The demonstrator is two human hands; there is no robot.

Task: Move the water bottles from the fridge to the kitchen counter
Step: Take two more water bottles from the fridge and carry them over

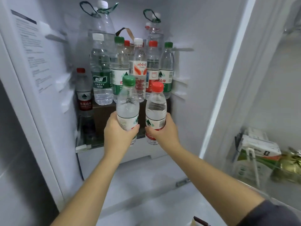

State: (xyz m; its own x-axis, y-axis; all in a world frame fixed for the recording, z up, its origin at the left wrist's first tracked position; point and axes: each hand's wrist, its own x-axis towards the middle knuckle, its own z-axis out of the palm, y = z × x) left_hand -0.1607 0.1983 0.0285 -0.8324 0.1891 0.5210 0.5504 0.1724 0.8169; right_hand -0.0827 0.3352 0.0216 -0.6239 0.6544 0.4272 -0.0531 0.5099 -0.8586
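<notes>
The left hand (118, 134) holds a green-capped bottle (127, 106) and the right hand (166, 132) a red-capped bottle (156, 105), fingers (134, 128) wrapped round each, both upright, with the fridge's (195, 82) stocked bottles (140, 67) at twelve o'clock.

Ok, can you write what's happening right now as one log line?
left hand: holds green-capped bottle | right hand: holds red-capped bottle | both upright, in front of open fridge

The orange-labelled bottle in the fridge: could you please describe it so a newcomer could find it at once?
Look inside the open fridge at the cluster of bottles. The orange-labelled bottle stands mid-cluster, behind the green-capped bottle held in the left hand. It alone pairs a white cap with an orange-and-white label; its neighbours have green and red caps.
</notes>
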